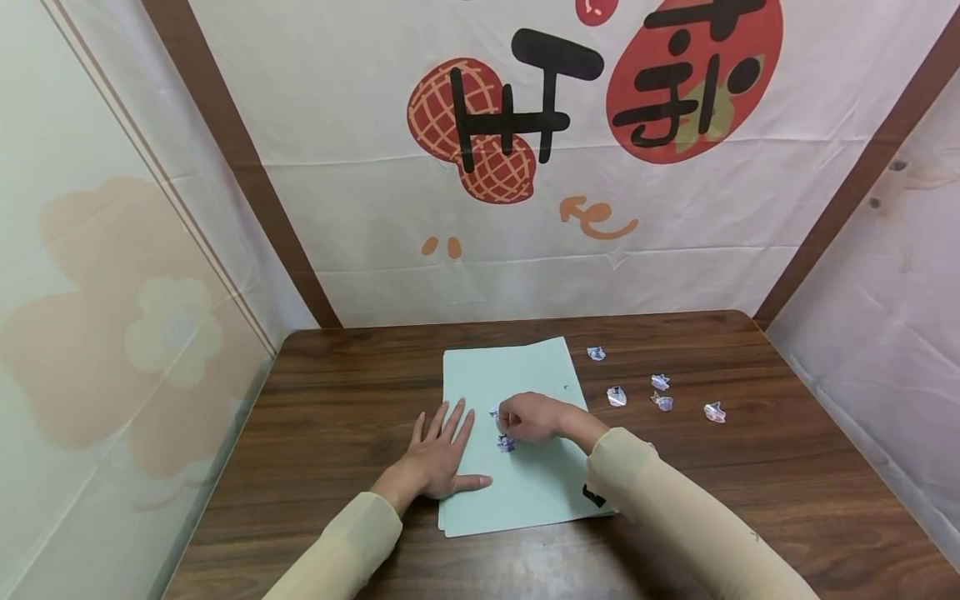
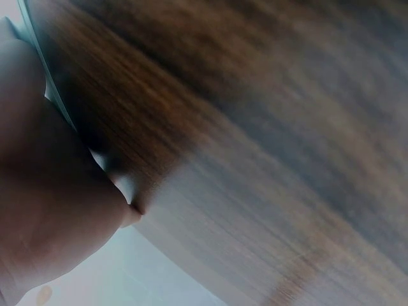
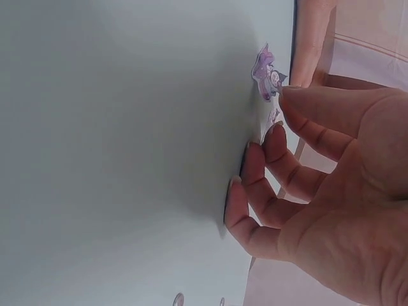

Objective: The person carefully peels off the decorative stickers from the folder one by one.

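Note:
My left hand (image 1: 438, 467) lies flat with fingers spread across the left edge of the pale green sheets (image 1: 525, 508), thumb reaching onto the paper. The left wrist view shows part of this hand (image 2: 57, 191), blurred. Over the sheet's middle, my right hand (image 1: 534, 418) has curled fingers. In the right wrist view, its thumb and index finger pinch at the edge of a small purple cartoon sticker (image 3: 264, 75); their exact contact is partly hidden. Another small sticker (image 3: 273, 116) shows beyond the fingertips. From the head, a purple sticker (image 1: 506, 443) appears just below the right hand.
Several shiny cut-out stickers lie on the brown wooden table (image 1: 337, 408) right of the paper, among them one near the back (image 1: 596, 353) and a farther-right sticker (image 1: 715, 412). A black mark (image 1: 593, 497) shows by the sheet's lower right corner. Printed fabric (image 1: 360, 200) hangs behind.

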Tool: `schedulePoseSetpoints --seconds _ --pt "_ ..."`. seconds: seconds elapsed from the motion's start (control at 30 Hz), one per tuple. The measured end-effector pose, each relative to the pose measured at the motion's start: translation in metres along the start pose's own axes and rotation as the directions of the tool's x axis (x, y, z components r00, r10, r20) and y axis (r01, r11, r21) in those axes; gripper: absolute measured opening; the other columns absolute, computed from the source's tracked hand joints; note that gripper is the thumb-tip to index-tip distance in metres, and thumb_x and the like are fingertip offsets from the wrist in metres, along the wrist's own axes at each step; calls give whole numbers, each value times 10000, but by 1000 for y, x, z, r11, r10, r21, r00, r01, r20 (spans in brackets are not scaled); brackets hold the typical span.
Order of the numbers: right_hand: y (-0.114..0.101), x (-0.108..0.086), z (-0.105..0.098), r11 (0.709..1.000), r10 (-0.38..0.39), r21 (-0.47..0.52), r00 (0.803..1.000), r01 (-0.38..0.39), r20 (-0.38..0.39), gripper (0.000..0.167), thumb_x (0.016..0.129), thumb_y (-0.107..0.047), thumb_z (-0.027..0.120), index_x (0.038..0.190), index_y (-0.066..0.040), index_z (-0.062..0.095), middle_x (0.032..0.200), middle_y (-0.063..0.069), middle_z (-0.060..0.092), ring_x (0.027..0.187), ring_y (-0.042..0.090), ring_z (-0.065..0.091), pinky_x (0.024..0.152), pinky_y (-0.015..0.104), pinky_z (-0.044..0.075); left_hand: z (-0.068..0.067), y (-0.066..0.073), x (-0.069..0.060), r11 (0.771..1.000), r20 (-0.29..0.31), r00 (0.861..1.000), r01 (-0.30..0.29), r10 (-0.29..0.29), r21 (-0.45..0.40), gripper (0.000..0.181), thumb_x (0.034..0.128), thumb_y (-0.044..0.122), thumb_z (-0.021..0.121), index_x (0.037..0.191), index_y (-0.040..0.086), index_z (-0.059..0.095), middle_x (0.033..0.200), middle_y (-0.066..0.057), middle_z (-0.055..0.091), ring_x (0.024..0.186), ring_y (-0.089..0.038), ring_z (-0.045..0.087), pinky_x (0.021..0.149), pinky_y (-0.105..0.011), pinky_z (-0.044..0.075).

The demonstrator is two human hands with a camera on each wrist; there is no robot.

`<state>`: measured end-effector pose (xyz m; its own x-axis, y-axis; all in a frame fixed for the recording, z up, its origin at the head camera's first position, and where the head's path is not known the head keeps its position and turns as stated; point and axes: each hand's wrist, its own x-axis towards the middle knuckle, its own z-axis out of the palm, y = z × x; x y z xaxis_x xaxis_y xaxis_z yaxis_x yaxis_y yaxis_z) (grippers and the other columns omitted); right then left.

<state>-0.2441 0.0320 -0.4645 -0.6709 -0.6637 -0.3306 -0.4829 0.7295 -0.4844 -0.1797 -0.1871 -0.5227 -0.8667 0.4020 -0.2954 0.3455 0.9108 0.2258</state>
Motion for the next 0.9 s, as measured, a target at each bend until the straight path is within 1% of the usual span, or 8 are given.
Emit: schedulePoseSetpoints --seconds 0.13,0.4,0.53,0.73,0.9 --pt "-1 -2 0 1000 -14 9 1000 14 -9 74 1012 -99 611 991 -103 682 889 -22 620 798 141 548 728 317 459 -1 0 0 1000 12 1000 6 -6 7 1130 884 822 486 1660 128 44 1719 -93 -124 1567 -365 -121 1193 -667 -70" --pt "1 -3 -3 997 -34 70 998 38 -53 80 1024 -85 583 998 -76 658 871 -3 612 751 146 521 679 312 430 -1 -2 2 1000 23 1000 10 -10 10 1135 881 825 486 1659 128 41 1718 -92 -130 1566 -366 -128 1193 -664 -76" --pt "-1 -8 -1 996 -53 66 996 58 -67 84 1020 -75 576 1000 -67 657 868 -6 610 748 142 515 678 314 426 1 1 -3 1000 25 1000 11 -11 11 1141 875 833 485 1660 135 39 1718 -85 -136 1566 -363 -131 1192 -664 -80" --pt "0 -16 2 996 -42 75 997 47 -67 86 1019 -70 573 1003 -77 657 856 -15 597 737 130 500 665 297 413 7 1 -8 1000 19 1000 10 -10 9 1162 856 869 448 1660 145 23 1715 -71 -154 1565 -348 -146 1190 -662 -88" --pt "0 -26 2 994 -42 95 997 48 -65 90 1015 -68 568 997 -83 654 834 -16 582 728 125 496 646 280 408 11 3 -14 1000 14 1000 4 -5 21 1167 850 882 430 1661 144 28 1717 -80 -145 1565 -351 -149 1191 -659 -89"
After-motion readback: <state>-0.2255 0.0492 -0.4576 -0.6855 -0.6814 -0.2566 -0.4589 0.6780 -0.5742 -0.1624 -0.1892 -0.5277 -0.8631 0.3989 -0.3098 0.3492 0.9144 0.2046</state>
